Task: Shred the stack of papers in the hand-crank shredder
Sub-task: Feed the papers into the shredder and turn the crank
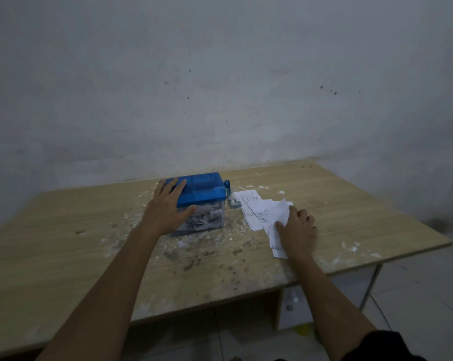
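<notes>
A small hand-crank shredder (pixel 204 194) with a blue lid and a clear bin full of paper strips stands near the back middle of the wooden table (pixel 63 230). Its blue crank (pixel 230 196) hangs on the right side. My left hand (pixel 168 204) grips the shredder's left side, fingers over the lid and thumb on the front. To the right lie several printed white papers (pixel 256 209), loosely fanned. My right hand (pixel 297 227) rests flat on their near right part, fingers spread, lifting nothing.
Paper scraps and grey-brown stains litter the tabletop around and in front of the shredder. A stained wall stands close behind the table. The table's right edge drops to a tiled floor with a cable and small debris.
</notes>
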`<state>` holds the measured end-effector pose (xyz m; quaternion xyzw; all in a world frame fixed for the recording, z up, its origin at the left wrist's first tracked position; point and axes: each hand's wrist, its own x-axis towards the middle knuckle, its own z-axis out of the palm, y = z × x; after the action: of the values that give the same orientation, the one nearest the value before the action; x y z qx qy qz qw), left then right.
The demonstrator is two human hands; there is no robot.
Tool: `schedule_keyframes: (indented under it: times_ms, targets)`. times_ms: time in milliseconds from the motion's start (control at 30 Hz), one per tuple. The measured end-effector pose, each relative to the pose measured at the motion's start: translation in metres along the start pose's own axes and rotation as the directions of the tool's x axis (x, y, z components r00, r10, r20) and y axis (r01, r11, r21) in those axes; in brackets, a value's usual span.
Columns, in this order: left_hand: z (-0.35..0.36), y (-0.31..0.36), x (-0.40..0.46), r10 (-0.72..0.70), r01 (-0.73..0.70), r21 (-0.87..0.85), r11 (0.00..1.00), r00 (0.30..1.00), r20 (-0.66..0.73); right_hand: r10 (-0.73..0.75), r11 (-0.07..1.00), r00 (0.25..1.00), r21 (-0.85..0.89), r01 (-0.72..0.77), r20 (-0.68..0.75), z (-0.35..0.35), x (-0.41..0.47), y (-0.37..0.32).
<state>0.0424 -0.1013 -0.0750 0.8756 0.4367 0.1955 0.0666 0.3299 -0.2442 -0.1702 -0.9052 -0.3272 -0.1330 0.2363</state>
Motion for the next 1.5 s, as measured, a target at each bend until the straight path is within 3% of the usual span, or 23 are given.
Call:
schedule_keyframes:
  times_ms: [100, 167, 267, 467, 567, 633, 733, 967, 1200, 1500]
  targets:
    - [0.0, -0.001, 0.003, -0.002, 0.002, -0.002, 1.0, 1.0, 0.008, 0.076, 0.964, 0.997, 0.257, -0.066, -0.03, -0.003, 0.005, 0.004]
    - [0.0, -0.003, 0.006, -0.001, 0.001, 0.004, 1.0, 1.0, 0.018, 0.164, 0.871, 0.986, 0.472, -0.137, -0.016, -0.007, 0.006, 0.008]
    - [-0.001, -0.004, 0.012, -0.011, 0.01, 0.037, 0.999, 1.0, 0.027, 0.179, 0.782, 0.984, 0.605, -0.149, 0.011, -0.012, 0.008, 0.013]
    - [-0.004, -0.003, 0.019, -0.011, 0.011, -0.011, 1.0, 1.0, -0.004, 0.004, 0.618, 0.999, 0.785, -0.039, 0.046, -0.041, 0.022, 0.002]
    - [-0.009, 0.009, 0.019, 0.035, -0.041, -0.066, 0.997, 0.995, -0.088, -0.09, 0.466, 0.994, 0.885, -0.008, 0.056, -0.069, 0.035, -0.025]
    - [-0.014, 0.019, 0.022, 0.091, -0.117, -0.16, 0.98, 0.983, -0.16, -0.149, 0.331, 0.986, 0.943, -0.023, 0.076, -0.09, 0.04, -0.048]
    - [-0.031, 0.033, 0.024, 0.126, -0.174, -0.415, 0.893, 0.982, -0.141, -0.245, 0.252, 0.964, 0.967, -0.043, 0.106, -0.116, 0.046, -0.087]
    - [-0.057, 0.04, 0.044, 0.073, -0.173, -0.618, 0.767, 0.98, -0.183, -0.397, 0.162, 0.902, 0.98, -0.114, 0.171, -0.139, 0.058, -0.157]
    - [-0.073, 0.023, 0.064, -0.116, -0.071, -0.725, 0.685, 0.972, -0.204, -0.383, 0.276, 0.906, 0.958, -0.073, 0.179, -0.141, 0.078, -0.204]
    - [-0.066, 0.004, 0.088, -0.174, -0.041, -0.772, 0.634, 0.966, -0.194, -0.399, 0.295, 0.894, 0.952, -0.085, 0.203, -0.108, 0.087, -0.23]
